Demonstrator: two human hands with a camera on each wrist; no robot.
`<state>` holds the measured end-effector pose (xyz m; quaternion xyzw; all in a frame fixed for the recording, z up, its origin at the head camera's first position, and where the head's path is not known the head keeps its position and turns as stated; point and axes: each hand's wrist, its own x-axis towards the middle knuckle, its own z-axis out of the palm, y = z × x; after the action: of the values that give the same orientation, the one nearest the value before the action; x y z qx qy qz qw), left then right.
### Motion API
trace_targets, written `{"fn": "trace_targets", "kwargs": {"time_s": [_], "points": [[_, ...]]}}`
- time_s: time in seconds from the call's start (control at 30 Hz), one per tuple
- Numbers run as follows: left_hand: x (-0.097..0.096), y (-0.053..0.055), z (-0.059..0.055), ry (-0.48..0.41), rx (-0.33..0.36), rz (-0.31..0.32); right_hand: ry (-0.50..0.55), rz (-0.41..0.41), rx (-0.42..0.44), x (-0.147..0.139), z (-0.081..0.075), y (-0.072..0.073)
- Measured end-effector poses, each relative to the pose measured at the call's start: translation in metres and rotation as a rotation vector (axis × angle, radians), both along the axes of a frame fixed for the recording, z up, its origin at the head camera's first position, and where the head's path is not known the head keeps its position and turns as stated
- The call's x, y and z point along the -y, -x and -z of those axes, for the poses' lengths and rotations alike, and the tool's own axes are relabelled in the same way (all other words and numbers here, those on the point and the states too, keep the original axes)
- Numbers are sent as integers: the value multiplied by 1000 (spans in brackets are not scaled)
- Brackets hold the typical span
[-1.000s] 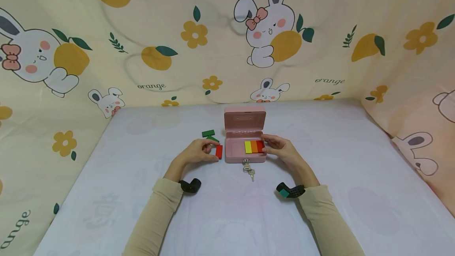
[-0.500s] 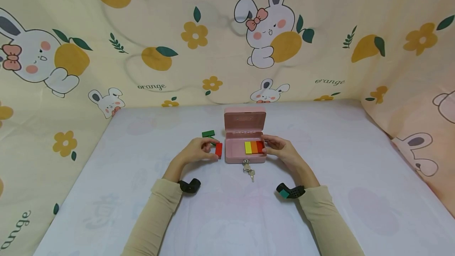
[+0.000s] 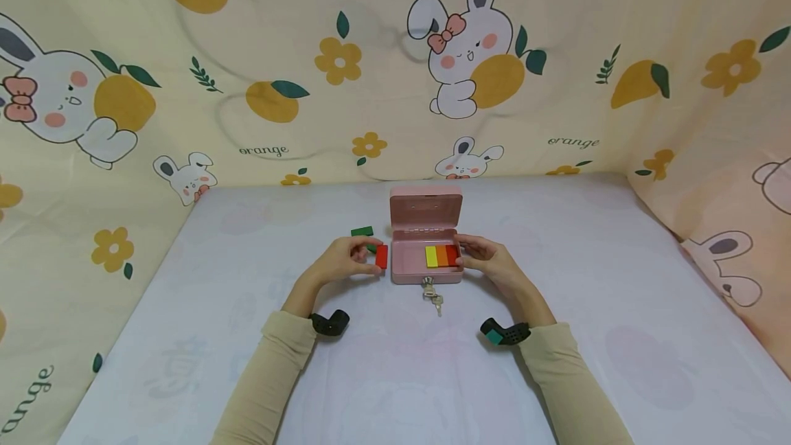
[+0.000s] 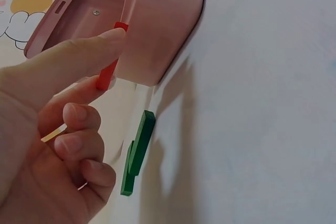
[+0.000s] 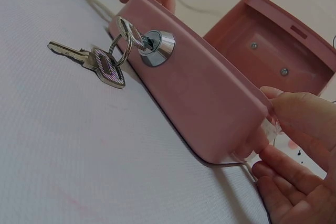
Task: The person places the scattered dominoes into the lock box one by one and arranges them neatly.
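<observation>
A pink metal cash box (image 3: 405,279) stands with its lid (image 3: 426,211) raised. Inside, at the right end, a yellow block (image 3: 431,257), an orange block (image 3: 441,256) and a red block (image 3: 452,255) lie side by side. My left hand (image 3: 341,259) pinches another red block (image 4: 107,74) between thumb and fingers, just left of the box and above the table. With thumb at the rim and fingers along the outer wall, my right hand (image 3: 494,265) grips the box's right end. Two green blocks, one in front (image 4: 142,142) and one behind it (image 4: 127,174), lie near the left hand.
A key (image 5: 131,31) sits in the lock (image 5: 159,48) on the box's front, and a second key (image 5: 102,65) hangs from its ring onto the white tabletop (image 3: 395,376). A patterned cloth (image 3: 346,108) hangs behind the table.
My left hand has lifted the red block slightly and carried it a little away from me, covering more of one green block. The right hand and the box have stayed put.
</observation>
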<state>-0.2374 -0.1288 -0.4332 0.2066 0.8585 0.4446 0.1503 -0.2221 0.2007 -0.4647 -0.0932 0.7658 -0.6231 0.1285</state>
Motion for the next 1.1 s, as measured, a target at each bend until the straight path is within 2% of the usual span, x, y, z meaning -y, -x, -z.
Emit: {"fn": "trace_targets", "kwargs": {"time_s": [0.1,0.13,0.33,0.37,0.6,0.87,1.1], "points": [[-2,-1,-1,1,2,-8,-1,0,1,0,0,0],[-3,-4,-6,0,2,-5,0,1,1,0,0,0],[-8,-4,-11,14,-15,-5,-2,-1,-3,0,0,0],[-8,-2,-7,20,-17,-7,-3,-2,-4,0,0,0],[-11,-1,-9,35,-33,-4,1,-4,-7,-1,1,0],[-18,1,-7,6,-75,3,0,-9,-13,-1,1,0],[-23,0,-7,-7,-76,-5,5,-7,-10,-1,1,0]]}}
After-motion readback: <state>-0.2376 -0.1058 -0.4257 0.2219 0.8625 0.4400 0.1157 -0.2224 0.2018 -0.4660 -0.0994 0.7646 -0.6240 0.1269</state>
